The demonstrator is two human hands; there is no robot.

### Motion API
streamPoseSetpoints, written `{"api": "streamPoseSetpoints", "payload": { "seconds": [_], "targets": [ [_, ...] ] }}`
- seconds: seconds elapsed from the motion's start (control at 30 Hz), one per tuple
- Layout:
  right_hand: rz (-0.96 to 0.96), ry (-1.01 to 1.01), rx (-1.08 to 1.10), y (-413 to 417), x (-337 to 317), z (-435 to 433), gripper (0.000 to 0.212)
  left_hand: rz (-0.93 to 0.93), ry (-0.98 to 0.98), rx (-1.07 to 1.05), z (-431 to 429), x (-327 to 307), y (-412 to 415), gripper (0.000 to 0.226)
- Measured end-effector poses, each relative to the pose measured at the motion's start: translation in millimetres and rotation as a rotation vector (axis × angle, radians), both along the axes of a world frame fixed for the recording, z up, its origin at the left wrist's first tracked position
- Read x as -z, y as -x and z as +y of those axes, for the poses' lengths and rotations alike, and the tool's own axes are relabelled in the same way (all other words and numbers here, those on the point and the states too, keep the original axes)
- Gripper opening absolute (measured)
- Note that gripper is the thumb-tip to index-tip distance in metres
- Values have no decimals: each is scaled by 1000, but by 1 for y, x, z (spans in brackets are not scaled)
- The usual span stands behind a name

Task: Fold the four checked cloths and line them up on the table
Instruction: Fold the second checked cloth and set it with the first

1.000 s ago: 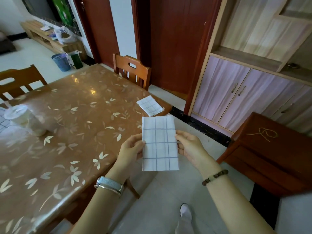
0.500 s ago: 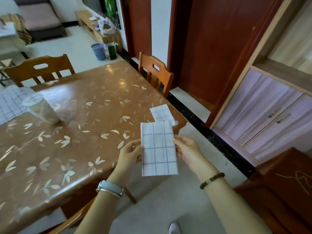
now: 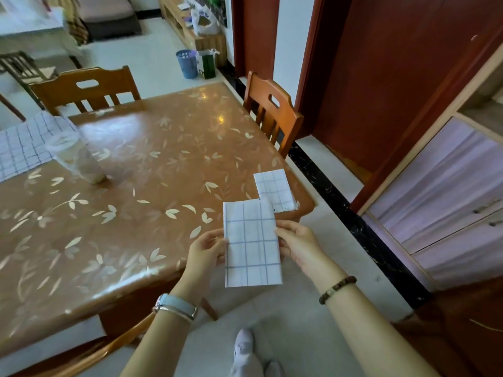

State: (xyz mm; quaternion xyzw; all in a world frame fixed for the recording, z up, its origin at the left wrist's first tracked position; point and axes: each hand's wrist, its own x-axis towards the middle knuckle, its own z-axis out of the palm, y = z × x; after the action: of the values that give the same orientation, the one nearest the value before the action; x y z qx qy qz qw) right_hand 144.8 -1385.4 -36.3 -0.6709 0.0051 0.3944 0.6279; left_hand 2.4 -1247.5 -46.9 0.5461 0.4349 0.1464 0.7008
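I hold a folded white cloth with blue checks (image 3: 251,243) upright just off the near right corner of the table (image 3: 130,213). My left hand (image 3: 206,250) pinches its left edge and my right hand (image 3: 298,242) pinches its right edge. A second folded checked cloth (image 3: 273,190) lies flat on the table's right corner, just beyond the held one. An unfolded checked cloth (image 3: 21,145) lies spread at the table's far left edge.
A clear plastic cup (image 3: 77,159) with a pale drink stands on the left part of the table. Wooden chairs stand at the far side (image 3: 87,88) and the right side (image 3: 272,112). A dark wooden cabinet (image 3: 460,322) is at my right.
My view has swung left and up, bringing more of the table and the spread cloth into view. The held cloth stays pinched between both hands and has moved nearer the table corner.
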Motion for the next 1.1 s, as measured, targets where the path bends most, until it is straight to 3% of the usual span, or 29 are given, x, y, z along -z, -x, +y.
{"api": "streamPoseSetpoints", "payload": {
  "seconds": [0.5,1.1],
  "targets": [
    [-212,252,-81,-74,42,96,14,80,104,-113,80,40,-62,11],
    [-181,395,-260,-122,91,153,20,215,129,-118,116,109,-100,11]
  ]
}}
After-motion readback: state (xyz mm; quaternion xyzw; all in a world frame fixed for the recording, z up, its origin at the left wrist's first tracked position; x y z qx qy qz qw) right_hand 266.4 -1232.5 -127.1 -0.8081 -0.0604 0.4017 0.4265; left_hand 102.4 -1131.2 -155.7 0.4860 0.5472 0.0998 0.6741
